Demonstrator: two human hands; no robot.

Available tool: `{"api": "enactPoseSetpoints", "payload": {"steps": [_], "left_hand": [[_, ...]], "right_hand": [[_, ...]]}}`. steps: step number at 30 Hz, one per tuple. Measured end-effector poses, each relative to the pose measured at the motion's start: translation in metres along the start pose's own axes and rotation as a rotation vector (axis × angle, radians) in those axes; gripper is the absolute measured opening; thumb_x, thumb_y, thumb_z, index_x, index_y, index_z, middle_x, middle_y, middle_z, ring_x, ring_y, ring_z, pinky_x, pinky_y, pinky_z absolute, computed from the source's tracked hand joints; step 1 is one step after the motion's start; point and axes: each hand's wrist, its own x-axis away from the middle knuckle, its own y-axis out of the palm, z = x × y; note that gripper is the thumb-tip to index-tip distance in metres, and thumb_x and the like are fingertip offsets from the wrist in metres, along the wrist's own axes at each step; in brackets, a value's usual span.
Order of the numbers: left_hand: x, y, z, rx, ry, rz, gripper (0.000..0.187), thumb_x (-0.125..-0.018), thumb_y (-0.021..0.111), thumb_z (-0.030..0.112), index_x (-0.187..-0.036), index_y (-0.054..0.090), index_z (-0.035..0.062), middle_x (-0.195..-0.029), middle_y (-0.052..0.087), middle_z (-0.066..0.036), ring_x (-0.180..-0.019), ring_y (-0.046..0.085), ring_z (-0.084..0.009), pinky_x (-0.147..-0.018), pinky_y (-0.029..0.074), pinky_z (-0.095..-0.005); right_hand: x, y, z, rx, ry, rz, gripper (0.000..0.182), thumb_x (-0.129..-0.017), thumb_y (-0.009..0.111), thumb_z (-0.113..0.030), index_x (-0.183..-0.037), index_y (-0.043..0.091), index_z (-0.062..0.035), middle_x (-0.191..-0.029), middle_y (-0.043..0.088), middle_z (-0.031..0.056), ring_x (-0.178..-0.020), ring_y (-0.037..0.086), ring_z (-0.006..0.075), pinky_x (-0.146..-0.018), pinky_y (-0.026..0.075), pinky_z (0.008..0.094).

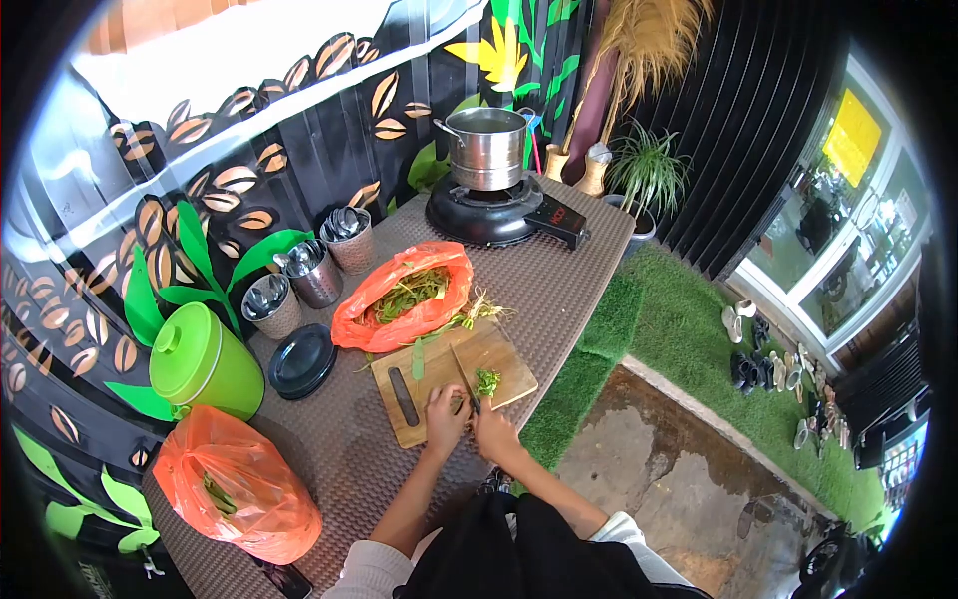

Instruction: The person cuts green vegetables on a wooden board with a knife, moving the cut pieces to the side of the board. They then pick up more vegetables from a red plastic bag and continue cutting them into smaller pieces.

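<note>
A wooden cutting board (409, 364) with a slotted handle lies on the brown woven-textured table (559, 270). My right hand (496, 435) is closed around the handle of a knife (465, 372), its blade pointing away from me over the board. Chopped greens (487, 381) sit just right of the blade. My left hand (446, 417) is on the board left of the knife, fingers curled; what they hold is too small to tell. A single green leaf (418, 359) lies near the board's far edge. Behind the board, an open orange bag (449, 262) holds leafy greens (411, 295).
A steel pot (486, 150) stands on a portable stove (484, 218) at the back. Cutlery cups (311, 274), dark plates (302, 361), a green lidded bucket (208, 364) and a second orange bag (239, 489) are at left. A phone (285, 579) lies at the near edge.
</note>
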Motion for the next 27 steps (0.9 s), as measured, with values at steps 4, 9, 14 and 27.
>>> {"api": "enactPoseSetpoints", "payload": {"steps": [4, 9, 14, 27], "left_hand": [[0.002, 0.001, -0.004, -0.014, 0.004, 0.012, 0.018, -0.075, 0.067, 0.001, -0.09, 0.059, 0.0021, -0.081, 0.061, -0.012, -0.083, 0.058, -0.0279, -0.072, 0.047, -0.037], [0.001, 0.0, -0.003, 0.006, -0.015, 0.023, 0.017, -0.075, 0.067, 0.002, -0.09, 0.06, 0.0033, -0.082, 0.061, -0.011, -0.084, 0.058, -0.0285, -0.073, 0.047, -0.0369], [0.009, -0.006, -0.002, -0.107, 0.081, -0.01, 0.016, -0.076, 0.067, 0.0, -0.091, 0.06, 0.0021, -0.085, 0.062, -0.011, -0.083, 0.061, -0.0275, -0.074, 0.048, -0.0349], [-0.012, 0.002, -0.008, -0.113, -0.175, -0.061, 0.014, -0.071, 0.071, 0.003, -0.085, 0.069, 0.0019, -0.082, 0.066, -0.011, -0.075, 0.059, -0.0241, -0.067, 0.048, -0.0346]], "right_hand": [[-0.019, -0.006, 0.016, -0.136, -0.112, -0.031, 0.034, -0.094, 0.044, -0.027, -0.114, 0.038, -0.0006, -0.086, 0.061, 0.0343, -0.082, 0.061, 0.0493, -0.073, 0.049, 0.0561], [0.013, -0.005, 0.001, 0.003, 0.017, -0.017, 0.031, -0.094, 0.044, -0.026, -0.113, 0.038, -0.0016, -0.083, 0.062, 0.0325, -0.082, 0.062, 0.0484, -0.073, 0.049, 0.0556], [0.005, -0.006, 0.009, 0.018, 0.044, 0.046, 0.033, -0.094, 0.044, -0.027, -0.113, 0.037, -0.0003, -0.081, 0.063, 0.0296, -0.08, 0.062, 0.0477, -0.073, 0.049, 0.0548], [0.007, -0.017, 0.008, -0.003, -0.022, -0.039, 0.034, -0.094, 0.045, -0.026, -0.111, 0.037, 0.0027, -0.085, 0.061, 0.0331, -0.083, 0.061, 0.0496, -0.072, 0.049, 0.0561]]}}
